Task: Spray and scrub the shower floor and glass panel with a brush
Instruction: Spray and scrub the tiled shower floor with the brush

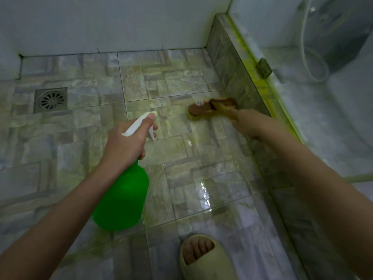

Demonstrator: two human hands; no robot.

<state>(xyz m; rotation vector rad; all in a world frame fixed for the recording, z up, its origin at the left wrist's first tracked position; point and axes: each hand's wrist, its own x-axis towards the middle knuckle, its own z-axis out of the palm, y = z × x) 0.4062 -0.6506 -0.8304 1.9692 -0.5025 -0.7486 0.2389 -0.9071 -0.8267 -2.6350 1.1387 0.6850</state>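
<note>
Scrubbing seems to be the step in hand: the right hand point(245, 126) is clamped on the handle of the brush point(210, 109), whose pale bristles press the shower floor point(84, 128) just ahead of that grip, close against the low tiled curb point(228, 63). The left hand point(125, 144) is closed around the white trigger head of the green spray bottle point(123, 199), thumb laid along the top and fingers curled under; the bottle body hangs below that grip, clear of the tiles.

The brush looks stiff and light, wooden-backed, and likely slick when wet, so a firm hold well back on the handle suits it, as now. How full the bottle is I cannot tell; held by the neck it should swing easily and answer a squeeze of the trigger.

The floor ahead of and below both grips shines with wet, so footing is probably slippery. A sandalled foot point(198, 255) stands below the right forearm. The drain point(50, 100) lies far to the left of the bottle grip, well apart from the brush. Beyond the brush grip to the right, the curb carries the glass panel point(323, 98), with a metal bracket point(264, 67) at its base and a yellowish stained seam along it. That curb will likely cramp brush strokes toward the right.
</note>
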